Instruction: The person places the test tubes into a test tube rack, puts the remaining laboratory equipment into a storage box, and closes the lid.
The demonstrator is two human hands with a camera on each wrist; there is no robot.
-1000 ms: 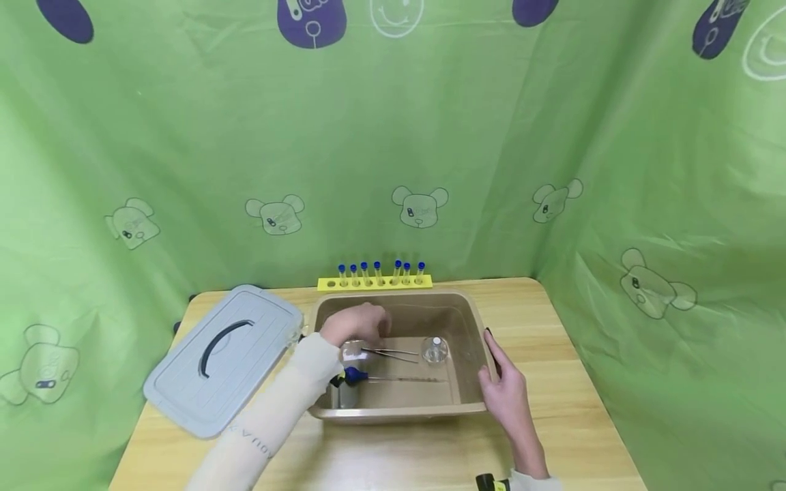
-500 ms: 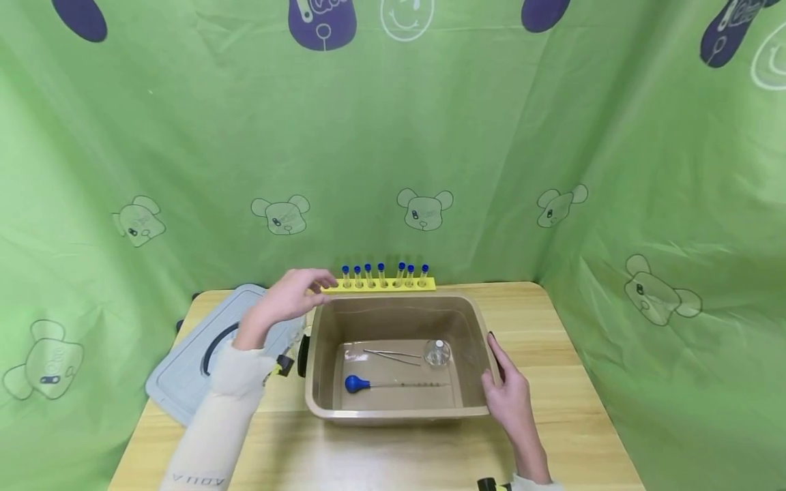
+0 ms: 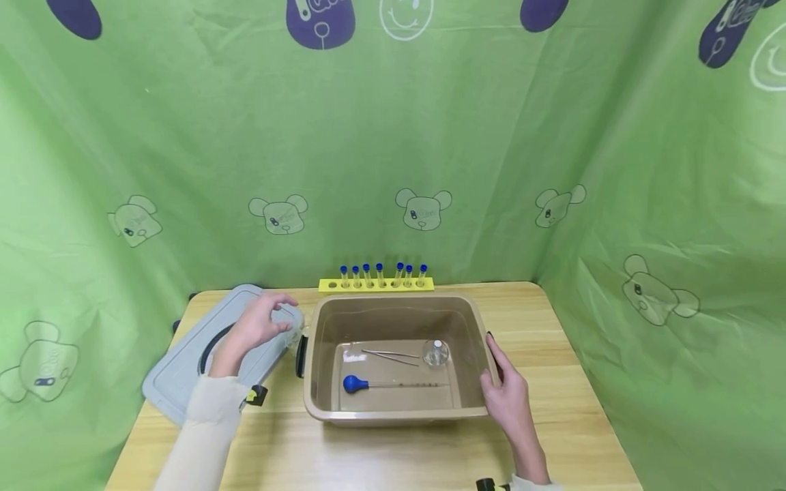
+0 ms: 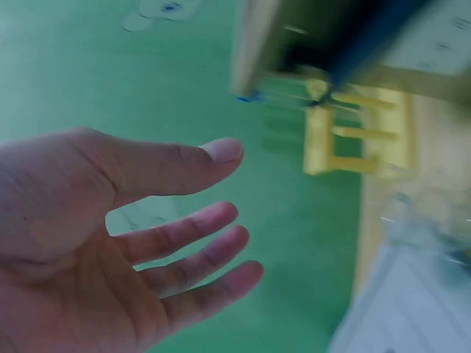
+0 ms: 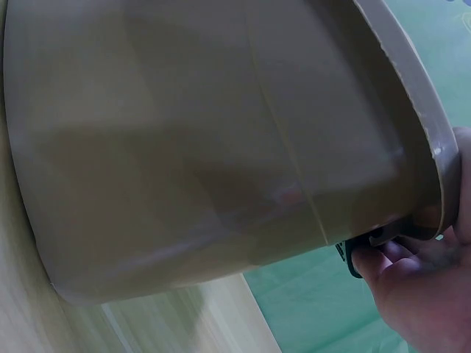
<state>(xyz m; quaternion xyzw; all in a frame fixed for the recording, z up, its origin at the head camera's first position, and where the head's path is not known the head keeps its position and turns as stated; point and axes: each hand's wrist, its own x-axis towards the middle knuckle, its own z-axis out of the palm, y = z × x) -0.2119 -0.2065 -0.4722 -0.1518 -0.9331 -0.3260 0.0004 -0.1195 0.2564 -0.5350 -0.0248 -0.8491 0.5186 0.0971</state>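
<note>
My left hand (image 3: 254, 324) hovers over the grey lid (image 3: 245, 300), beside the left end of the brown plastic storage box (image 3: 393, 414). Its thumb and fingers are spread and hold nothing, as the left wrist view also shows. At the opposite end, my right hand (image 3: 508, 395) grips the box, thumb on the rim, fingers curled under at the black handle (image 5: 357, 254). Inside the box lie a pair of metal tweezers (image 3: 393, 356), a glass pipette with a blue bulb (image 3: 354, 384), and a round clear bottle (image 3: 436, 353) with a white cap.
Behind the box stands a yellow rack (image 3: 328, 285) with several blue-capped test tubes (image 3: 380, 273); its leftmost hole is vacant. A black handle (image 3: 301, 356) sticks out from the box's left end. Green curtains (image 3: 344, 136) surround the wooden table (image 3: 552, 341).
My left hand has come up out of the box, passed near the left end of the rack, and moved left and back over the lid. The right hand keeps its grip in place.
</note>
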